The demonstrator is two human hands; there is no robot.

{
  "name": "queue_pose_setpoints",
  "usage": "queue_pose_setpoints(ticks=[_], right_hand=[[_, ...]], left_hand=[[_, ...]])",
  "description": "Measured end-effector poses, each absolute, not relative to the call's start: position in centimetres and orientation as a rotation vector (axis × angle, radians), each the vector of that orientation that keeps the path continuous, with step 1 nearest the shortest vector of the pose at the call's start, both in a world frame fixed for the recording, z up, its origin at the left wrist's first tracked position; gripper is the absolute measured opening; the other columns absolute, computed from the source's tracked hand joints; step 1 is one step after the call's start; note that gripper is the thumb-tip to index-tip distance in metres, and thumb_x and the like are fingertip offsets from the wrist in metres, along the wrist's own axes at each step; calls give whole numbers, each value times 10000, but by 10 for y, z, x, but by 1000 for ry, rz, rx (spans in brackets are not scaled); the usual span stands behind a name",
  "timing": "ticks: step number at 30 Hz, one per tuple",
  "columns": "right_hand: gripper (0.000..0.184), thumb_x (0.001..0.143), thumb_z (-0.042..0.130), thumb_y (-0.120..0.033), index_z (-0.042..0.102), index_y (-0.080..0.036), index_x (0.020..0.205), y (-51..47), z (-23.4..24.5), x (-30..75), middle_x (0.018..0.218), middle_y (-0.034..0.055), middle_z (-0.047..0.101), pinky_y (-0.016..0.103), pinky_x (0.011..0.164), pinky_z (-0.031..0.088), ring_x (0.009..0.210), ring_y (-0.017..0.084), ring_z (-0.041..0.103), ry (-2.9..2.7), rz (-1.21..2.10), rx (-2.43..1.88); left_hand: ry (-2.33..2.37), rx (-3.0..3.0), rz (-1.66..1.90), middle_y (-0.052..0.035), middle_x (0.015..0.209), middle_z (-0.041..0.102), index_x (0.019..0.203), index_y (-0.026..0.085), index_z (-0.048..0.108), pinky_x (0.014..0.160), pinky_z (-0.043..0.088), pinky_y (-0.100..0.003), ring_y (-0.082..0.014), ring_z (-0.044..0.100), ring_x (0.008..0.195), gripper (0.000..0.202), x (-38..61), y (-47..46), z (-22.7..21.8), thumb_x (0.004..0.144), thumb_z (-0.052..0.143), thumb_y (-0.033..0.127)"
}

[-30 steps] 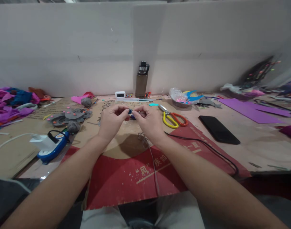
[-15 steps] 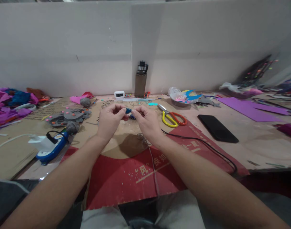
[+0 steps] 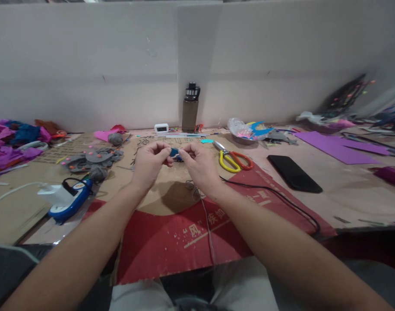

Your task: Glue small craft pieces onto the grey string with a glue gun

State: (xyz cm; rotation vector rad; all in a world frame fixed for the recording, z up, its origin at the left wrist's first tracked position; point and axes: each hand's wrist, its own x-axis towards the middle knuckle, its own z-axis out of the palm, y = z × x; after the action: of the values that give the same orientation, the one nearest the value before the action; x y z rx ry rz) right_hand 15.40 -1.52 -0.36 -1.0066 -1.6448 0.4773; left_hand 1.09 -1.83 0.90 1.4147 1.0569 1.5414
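Observation:
Between my fingertips is a small dark blue piece point(image 3: 174, 152), thin like felt or paper; its exact kind is hard to make out. My left hand point(image 3: 151, 164) pinches its left end, and my right hand point(image 3: 198, 165) pinches the other end. Just below it, partly hidden by my fingers, something darker blue shows. Both hands are above a cardboard sheet point(image 3: 158, 198) with a red printed part. A tangle of thin grey thread point(image 3: 193, 188) lies under my right wrist and trails down toward the front edge.
Yellow-and-red-handled scissors point(image 3: 231, 159) and a black phone point(image 3: 293, 172) lie to the right. A bottle point(image 3: 190, 113) and a small white clock point(image 3: 161, 128) stand at the back. At left are a blue power strip point(image 3: 67, 207), grey felt pieces point(image 3: 92, 159) and coloured scraps point(image 3: 17, 136).
A little more of the blue piece shows between my fingers, which have shifted slightly. Both hands keep their pinch in nearly the same place.

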Motion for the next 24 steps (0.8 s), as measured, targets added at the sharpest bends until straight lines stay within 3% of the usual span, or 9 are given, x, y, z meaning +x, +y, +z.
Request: queue_pose_setpoints(ticks=[8,18,24], right_hand=[[194,837,531,-323,591,-180,721,-15,-3,154,662,-7,573,263,627,365,625,114,483,-1618,529,-997],[159,779,566,-317,587,-172,719,-13,-1,153,557,-51,437,227,501,282,525,81,358,-1516,733,-971],[147,752,550,-304,534,-182,671,-9,-1,156,504,-71,366,225,466,244,477,71,310,-1509,734,-996]], left_hand=[[998,1345,1495,18,525,559,710,151,587,481,428,-213,-86,508,461,112,12,-21,13,683,669,223],[911,1227,1366,27,499,536,690,154,585,441,384,-194,-72,472,436,131,10,-20,16,653,691,221],[899,1233,1219,-5,605,616,814,126,663,506,460,-189,-77,560,515,181,0,-15,17,661,717,207]])
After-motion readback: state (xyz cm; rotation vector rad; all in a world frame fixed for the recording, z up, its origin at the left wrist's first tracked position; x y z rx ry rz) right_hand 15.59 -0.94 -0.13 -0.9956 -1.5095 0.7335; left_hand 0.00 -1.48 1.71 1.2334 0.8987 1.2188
